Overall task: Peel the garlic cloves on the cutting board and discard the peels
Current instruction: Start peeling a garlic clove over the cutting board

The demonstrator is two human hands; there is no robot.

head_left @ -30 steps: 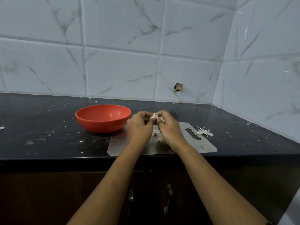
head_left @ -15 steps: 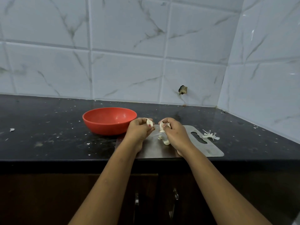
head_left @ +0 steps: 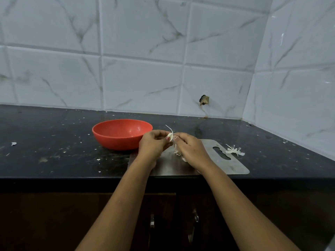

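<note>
**Now hands rejoined on one clove**

Right of the red bowl (head_left: pixel 121 134), the left hand (head_left: pixel 154 144) and right hand (head_left: pixel 193 150), apart half a second ago, have met. Both grips pinch one pale garlic clove (head_left: pixel 170 136), a thin skin wisp curling up, above the cutting board (head_left: pixel 228 165) at the front edge of the bench (head_left: pixel 54 151). Peels (head_left: pixel 234 152) lie beyond its right end.

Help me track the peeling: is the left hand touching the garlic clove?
Touching. The head view shows the left hand pinching the garlic clove in its fingertips above the cutting board, the right hand gripping its other side.
</note>
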